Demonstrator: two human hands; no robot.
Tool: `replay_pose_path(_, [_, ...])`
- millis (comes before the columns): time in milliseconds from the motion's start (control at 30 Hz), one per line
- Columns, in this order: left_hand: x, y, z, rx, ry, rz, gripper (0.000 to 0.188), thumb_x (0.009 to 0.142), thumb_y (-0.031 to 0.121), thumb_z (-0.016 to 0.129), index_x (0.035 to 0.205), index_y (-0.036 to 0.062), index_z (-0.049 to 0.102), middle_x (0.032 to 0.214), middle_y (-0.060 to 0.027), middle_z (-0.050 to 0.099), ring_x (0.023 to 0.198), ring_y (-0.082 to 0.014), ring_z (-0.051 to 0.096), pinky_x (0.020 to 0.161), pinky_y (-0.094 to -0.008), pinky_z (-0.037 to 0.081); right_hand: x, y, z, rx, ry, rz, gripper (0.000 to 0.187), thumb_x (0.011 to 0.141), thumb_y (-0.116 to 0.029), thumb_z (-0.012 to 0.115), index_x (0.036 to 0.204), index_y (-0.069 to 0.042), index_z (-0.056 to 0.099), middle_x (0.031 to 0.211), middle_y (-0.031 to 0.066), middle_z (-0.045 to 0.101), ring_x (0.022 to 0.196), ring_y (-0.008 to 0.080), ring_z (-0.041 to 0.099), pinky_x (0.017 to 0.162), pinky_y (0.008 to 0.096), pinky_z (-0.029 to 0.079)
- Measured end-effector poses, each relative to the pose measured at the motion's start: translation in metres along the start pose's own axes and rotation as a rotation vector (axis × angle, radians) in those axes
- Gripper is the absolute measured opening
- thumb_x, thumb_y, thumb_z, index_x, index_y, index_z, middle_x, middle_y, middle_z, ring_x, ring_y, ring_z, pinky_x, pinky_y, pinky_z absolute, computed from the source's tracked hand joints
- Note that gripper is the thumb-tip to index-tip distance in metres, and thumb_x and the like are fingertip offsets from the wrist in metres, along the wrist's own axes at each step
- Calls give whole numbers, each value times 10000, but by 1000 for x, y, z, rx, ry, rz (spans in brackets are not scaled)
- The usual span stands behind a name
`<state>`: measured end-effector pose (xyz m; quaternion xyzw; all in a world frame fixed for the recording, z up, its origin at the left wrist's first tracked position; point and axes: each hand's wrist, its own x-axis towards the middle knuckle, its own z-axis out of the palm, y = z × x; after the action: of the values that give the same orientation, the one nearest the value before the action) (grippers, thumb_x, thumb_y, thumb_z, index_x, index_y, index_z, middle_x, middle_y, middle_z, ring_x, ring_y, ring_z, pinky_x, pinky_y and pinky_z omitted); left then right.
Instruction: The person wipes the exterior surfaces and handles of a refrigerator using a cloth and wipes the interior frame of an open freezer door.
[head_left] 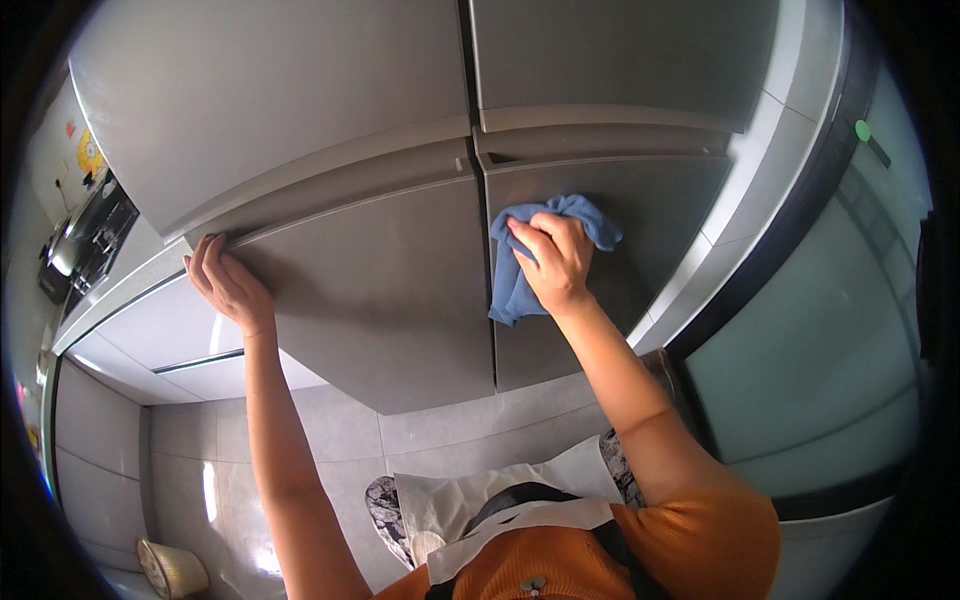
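Note:
A grey refrigerator (pixel 380 310) with upper and lower doors fills the middle of the view. My right hand (pixel 556 262) is closed on a blue cloth (pixel 518 290), pressed against the lower right door (pixel 640 235). Part of the cloth hangs below my fingers, and another fold sticks out to the right. My left hand (pixel 230 284) rests at the upper left corner of the lower left door, its fingers stretched out over the edge and holding nothing.
At the far left, a pot (pixel 80 235) stands on a stove (pixel 112 228) above white cabinets (pixel 180 325). A small bin (pixel 172 568) sits on the grey tiled floor (pixel 330 430). To the right are a white tiled wall edge (pixel 735 195) and a dark-framed frosted glass door (pixel 810 330).

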<state>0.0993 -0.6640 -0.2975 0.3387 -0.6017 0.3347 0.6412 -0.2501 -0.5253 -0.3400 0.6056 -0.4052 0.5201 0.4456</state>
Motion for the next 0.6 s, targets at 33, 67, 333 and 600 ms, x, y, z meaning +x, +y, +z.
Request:
replay_pose_path(33, [-2, -1, 1, -8, -9, -3, 223, 883, 51, 422, 1037, 17, 580, 1090, -131, 571, 1074, -288, 501, 1062, -498, 273, -9, -3, -5, -2, -22, 20, 394, 583, -37, 770, 951, -129, 666, 895, 4, 553, 748, 200, 546, 674, 311, 429])
replay_pose_path(67, [-3, -5, 3, -14, -13, -3, 229, 894, 66, 417, 1049, 21, 580, 1095, -125, 574, 1085, -286, 493, 1068, -490, 264, -10, -5, -7, -4, -38, 38, 384, 584, -42, 770, 943, -129, 665, 887, 6, 553, 739, 204, 547, 666, 312, 432])
replay_pose_path(333, [-1, -6, 3, -34, -9, -16, 235, 897, 63, 414, 1049, 23, 590, 1089, -115, 578, 1094, -279, 488, 1080, -488, 254, 42, -15, 6, -2, 45, 93, 362, 569, -55, 781, 900, -119, 647, 863, 21, 563, 753, 215, 560, 657, 329, 444])
replay_pose_path(600, [0, -5, 0, -21, -5, 6, 207, 871, 27, 448, 1024, 22, 587, 1083, -136, 563, 1064, -290, 507, 1055, -497, 292, 42, -18, -5, -12, -19, 97, 368, 565, -46, 776, 902, -130, 653, 864, 12, 559, 772, 214, 555, 677, 344, 440])
